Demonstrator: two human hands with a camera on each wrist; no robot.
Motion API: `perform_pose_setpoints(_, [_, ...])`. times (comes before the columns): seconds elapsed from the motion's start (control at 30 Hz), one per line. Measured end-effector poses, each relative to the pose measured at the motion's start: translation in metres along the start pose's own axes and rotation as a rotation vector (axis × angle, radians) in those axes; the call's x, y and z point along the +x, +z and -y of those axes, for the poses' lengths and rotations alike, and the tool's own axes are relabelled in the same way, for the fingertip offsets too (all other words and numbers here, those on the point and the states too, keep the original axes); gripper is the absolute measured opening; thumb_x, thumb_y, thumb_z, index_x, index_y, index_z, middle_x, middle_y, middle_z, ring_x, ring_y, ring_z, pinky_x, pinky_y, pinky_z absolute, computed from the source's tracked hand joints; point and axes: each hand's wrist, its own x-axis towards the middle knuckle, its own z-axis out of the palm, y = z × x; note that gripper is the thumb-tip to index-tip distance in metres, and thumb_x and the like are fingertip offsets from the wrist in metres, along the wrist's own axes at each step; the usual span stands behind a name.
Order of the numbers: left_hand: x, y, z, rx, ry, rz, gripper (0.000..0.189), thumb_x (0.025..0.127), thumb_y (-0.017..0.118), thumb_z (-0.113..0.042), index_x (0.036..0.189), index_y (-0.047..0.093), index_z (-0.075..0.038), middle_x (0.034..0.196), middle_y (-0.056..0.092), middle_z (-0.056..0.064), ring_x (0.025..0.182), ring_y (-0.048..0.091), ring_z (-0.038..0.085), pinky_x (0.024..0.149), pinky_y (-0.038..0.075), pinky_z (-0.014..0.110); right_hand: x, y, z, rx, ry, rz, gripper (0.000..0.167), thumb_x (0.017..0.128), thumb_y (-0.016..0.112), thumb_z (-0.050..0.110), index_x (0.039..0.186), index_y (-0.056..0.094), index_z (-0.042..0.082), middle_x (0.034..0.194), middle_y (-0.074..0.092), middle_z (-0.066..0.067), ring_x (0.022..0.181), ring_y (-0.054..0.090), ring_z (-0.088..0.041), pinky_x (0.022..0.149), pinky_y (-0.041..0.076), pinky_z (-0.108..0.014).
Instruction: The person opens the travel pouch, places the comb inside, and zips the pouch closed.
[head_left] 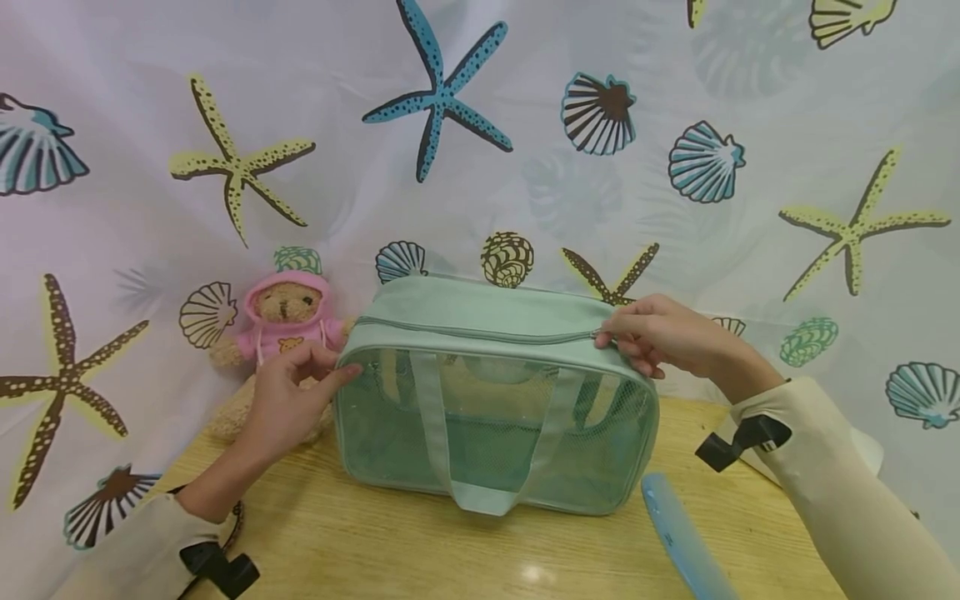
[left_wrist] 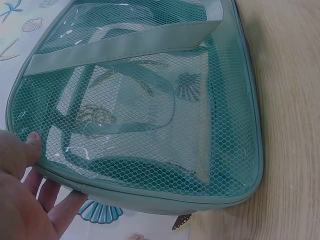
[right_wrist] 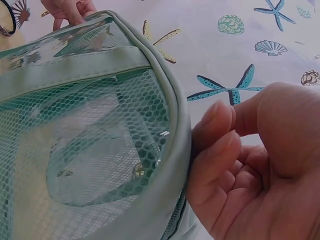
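A mint-green clear toiletry bag (head_left: 480, 417) with mesh panels and two strap handles stands upright on the wooden table. Its zipper (head_left: 480, 333) runs along the top, and the two sides of the zipper lie together. At the bag's upper left corner, my left hand (head_left: 296, 400) holds the edge, thumb in front and fingers behind, as the left wrist view also shows. My right hand (head_left: 667, 337) pinches the zipper pull at the top right end; in the right wrist view the fingertips (right_wrist: 220, 145) hide the pull itself.
A teddy bear (head_left: 288, 308) in a pink hoodie sits behind my left hand. On the table (head_left: 337, 542), a blue comb (head_left: 682, 533) lies to the right of the bag. Some white thing (head_left: 866, 450) is partly hidden behind my right sleeve. A shell-and-starfish cloth (head_left: 480, 208) hangs behind.
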Motion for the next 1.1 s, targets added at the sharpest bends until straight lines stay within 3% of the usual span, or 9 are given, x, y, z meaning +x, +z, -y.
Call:
perform_pose_setpoints(0.5, [0.0,0.001,-0.001,-0.004,0.0,-0.002,0.013,0.092,0.079,-0.013,0.089,0.07,-0.004,0.074,0.063,-0.009,0.071,0.058,0.005,0.076,0.047,0.016,0.005,0.003,0.007,-0.016,0.001,0.028,0.038,0.11,0.043,0.023,0.114,0.063,-0.009,0.059,0.046,0.003,0.047,0.046,-0.01,0.044,0.039,-0.028])
perform_pose_setpoints(0.73, [-0.002,-0.002,-0.001,-0.004,0.003,-0.019,0.013,0.092,0.078,-0.012,0.089,0.069,-0.004,0.076,0.064,-0.009,0.072,0.058,0.005,0.073,0.048,0.018,0.012,0.004,0.014,-0.047,0.01,0.017,0.04,0.11,0.043,0.028,0.114,0.066,-0.005,0.055,0.04,0.006,0.043,0.038,-0.009,0.042,0.026,-0.024])
perform_pose_setpoints(1.1, [0.0,0.0,0.0,-0.033,0.018,-0.009,0.011,0.092,0.078,-0.009,0.089,0.069,-0.003,0.075,0.063,-0.013,0.071,0.058,0.004,0.068,0.048,0.019,0.011,0.004,0.014,-0.044,0.016,0.021,0.037,0.11,0.043,0.026,0.115,0.067,-0.003,0.054,0.037,0.004,0.042,0.038,-0.01,0.041,0.025,-0.025])
